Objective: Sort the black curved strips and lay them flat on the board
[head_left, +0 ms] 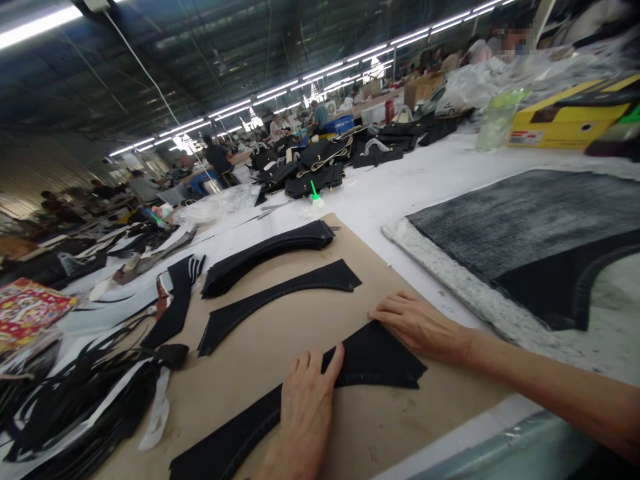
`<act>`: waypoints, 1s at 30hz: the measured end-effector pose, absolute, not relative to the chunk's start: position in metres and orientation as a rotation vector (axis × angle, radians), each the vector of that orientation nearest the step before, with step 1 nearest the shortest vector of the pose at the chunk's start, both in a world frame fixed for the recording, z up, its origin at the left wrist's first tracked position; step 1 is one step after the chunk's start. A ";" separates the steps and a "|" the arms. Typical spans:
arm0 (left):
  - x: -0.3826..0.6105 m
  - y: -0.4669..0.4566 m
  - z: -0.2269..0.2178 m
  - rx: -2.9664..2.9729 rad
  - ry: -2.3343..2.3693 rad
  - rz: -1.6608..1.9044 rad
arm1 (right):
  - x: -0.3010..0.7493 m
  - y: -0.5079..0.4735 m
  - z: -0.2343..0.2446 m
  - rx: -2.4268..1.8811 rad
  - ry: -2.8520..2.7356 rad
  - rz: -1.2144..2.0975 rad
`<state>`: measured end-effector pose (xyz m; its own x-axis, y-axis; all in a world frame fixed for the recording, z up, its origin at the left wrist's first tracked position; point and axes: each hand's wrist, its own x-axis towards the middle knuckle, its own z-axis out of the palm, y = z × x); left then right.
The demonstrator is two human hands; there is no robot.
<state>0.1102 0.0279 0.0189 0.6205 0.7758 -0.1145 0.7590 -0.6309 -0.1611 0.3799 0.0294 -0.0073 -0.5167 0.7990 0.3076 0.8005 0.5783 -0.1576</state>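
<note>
Black panel (pixel 375 357) toward brown sheet (pixel 300 323)'s near edge, tube-lit hall (pixel 240 57).
My left hand (pixel 309 397) lies open on panel; right hand (pixel 420 327) at its edge, can't tell if pinching.

**One head-worn camera looks out over the brown sheet (pixel 300 320)**

The single view comes from the person's head, above the near side of the brown sheet, facing forward and down across it. It is near enough that the left hand (pixel 307 400) and right hand (pixel 425 327), both over the sheet, show large and low. Past the sheet's far end, the view reaches deep into the hall. The camera sits rolled sideways: the row of ceiling lights (pixel 275 93) beyond the sheet climbs rightward.
</note>
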 end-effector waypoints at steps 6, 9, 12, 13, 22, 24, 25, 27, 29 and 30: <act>0.116 0.031 0.024 -2.814 -1.413 0.111 | 0.377 0.026 -0.001 -1.357 -2.439 0.024; 0.132 0.037 0.023 -2.973 -1.365 -0.083 | 0.376 0.029 -0.001 -1.360 -2.457 0.021; 0.151 0.045 0.018 -3.154 -1.258 -0.220 | 0.376 0.031 -0.004 -1.356 -2.480 0.004; 0.157 0.047 0.015 -3.184 -1.239 -0.236 | 0.377 0.032 -0.005 -1.350 -2.491 -0.004; 0.168 0.048 -0.003 -3.111 -1.161 -0.203 | 0.378 0.028 -0.004 -1.302 -2.578 -0.100; 0.170 0.048 -0.004 -3.086 -1.171 -0.208 | 0.379 0.026 -0.003 -1.303 -2.582 -0.115; 0.172 0.048 -0.004 -3.073 -1.175 -0.210 | 0.379 0.025 -0.003 -1.305 -2.582 -0.122; 0.175 0.049 -0.004 -3.050 -1.179 -0.211 | 0.380 0.024 -0.004 -1.302 -2.584 -0.134; 0.178 0.050 -0.003 -3.035 -1.180 -0.198 | 0.381 0.024 -0.006 -1.299 -2.579 -0.141; 0.179 0.051 -0.002 -3.032 -1.179 -0.188 | 0.381 0.024 -0.007 -1.300 -2.573 -0.143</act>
